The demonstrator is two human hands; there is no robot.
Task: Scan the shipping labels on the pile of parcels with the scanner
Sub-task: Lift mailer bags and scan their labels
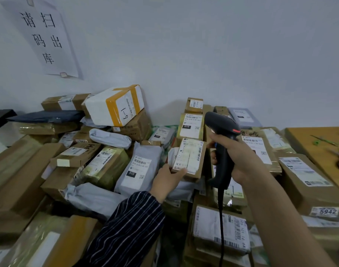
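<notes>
Closely ringed by the parcel pile (107,166), the left hand (166,179) pinches one small box (190,158) by its lower edge; the right hand (240,157) grips one scanner (221,128).

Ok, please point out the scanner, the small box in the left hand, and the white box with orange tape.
scanner (222,160): head view, on its black handle.
small box (190,157): head view, on the label on its face.
white box with orange tape (126,105): head view, on its front label.
</notes>
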